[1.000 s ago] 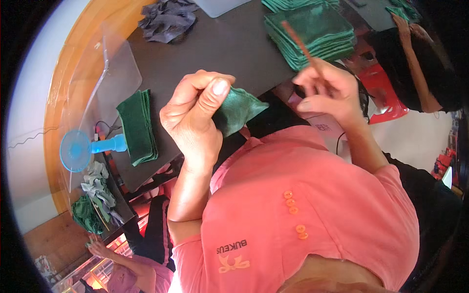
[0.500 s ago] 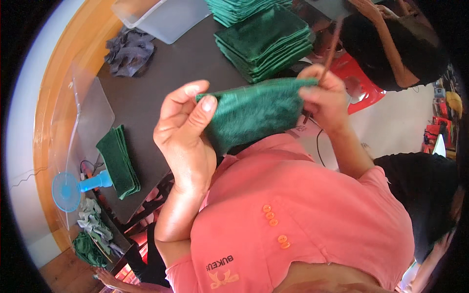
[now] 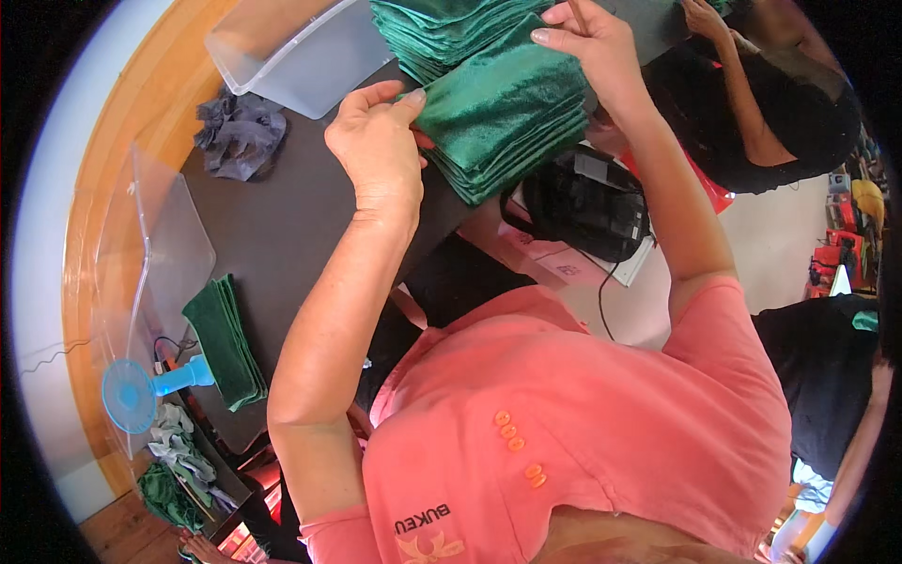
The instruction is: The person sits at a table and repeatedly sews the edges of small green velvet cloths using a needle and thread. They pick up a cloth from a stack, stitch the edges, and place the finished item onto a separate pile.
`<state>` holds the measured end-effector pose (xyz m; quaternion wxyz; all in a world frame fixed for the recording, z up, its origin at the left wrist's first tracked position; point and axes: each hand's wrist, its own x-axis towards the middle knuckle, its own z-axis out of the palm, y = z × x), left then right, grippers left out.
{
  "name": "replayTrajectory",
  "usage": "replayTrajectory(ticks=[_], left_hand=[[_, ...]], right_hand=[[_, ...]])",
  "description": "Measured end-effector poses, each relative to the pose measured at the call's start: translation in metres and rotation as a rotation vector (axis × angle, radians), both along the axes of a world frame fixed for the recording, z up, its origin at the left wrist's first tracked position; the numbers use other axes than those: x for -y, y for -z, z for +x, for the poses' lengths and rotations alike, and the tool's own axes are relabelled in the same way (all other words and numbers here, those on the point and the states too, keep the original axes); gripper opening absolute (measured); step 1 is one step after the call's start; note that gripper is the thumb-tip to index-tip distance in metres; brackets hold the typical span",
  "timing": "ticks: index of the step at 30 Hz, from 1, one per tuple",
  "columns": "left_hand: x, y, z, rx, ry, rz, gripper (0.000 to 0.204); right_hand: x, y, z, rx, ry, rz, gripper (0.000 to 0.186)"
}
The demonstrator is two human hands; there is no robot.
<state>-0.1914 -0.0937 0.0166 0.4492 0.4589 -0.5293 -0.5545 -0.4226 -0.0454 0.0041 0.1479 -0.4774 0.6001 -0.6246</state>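
Fingers [image 3: 374, 94] on green cloth [image 3: 493, 85], now atop stack [image 3: 517, 158]

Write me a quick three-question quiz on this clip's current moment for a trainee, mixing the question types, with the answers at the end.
1. Fill in the colour: the left hand touches the edge of a ____ cloth piece.
2. True or false: the crumpled grey material lies on the dark table, apart from the cloth stacks.
3. What does the right hand hold?
a) a pair of scissors
b) a thin brown stick
c) a white cup

Key: 1. green; 2. true; 3. b
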Motion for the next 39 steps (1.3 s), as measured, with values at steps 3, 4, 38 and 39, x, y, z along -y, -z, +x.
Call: replayTrajectory(ticks=[3,4,38,39], left_hand=[[0.005,0.003,0.0,0.064,0.023,-0.038,0.029],[0.006,0.004,0.0,0.087,0.017,-0.041,0.029],[-0.027,0.029,0.319,0.628,-0.43,-0.208,0.007],[-0.027,0.026,0.319,0.529,-0.438,-0.157,0.006]], right_hand=[[0.004,0.011,0.001,-0.044,0.003,-0.02,0.016],[0.005,0.012,0.002,-0.057,0.007,-0.023,0.015],[-0.024,-0.007,0.288,0.316,-1.201,0.802,0.026],[-0.021,-0.008,0.293,0.317,-1.195,0.821,0.025]])
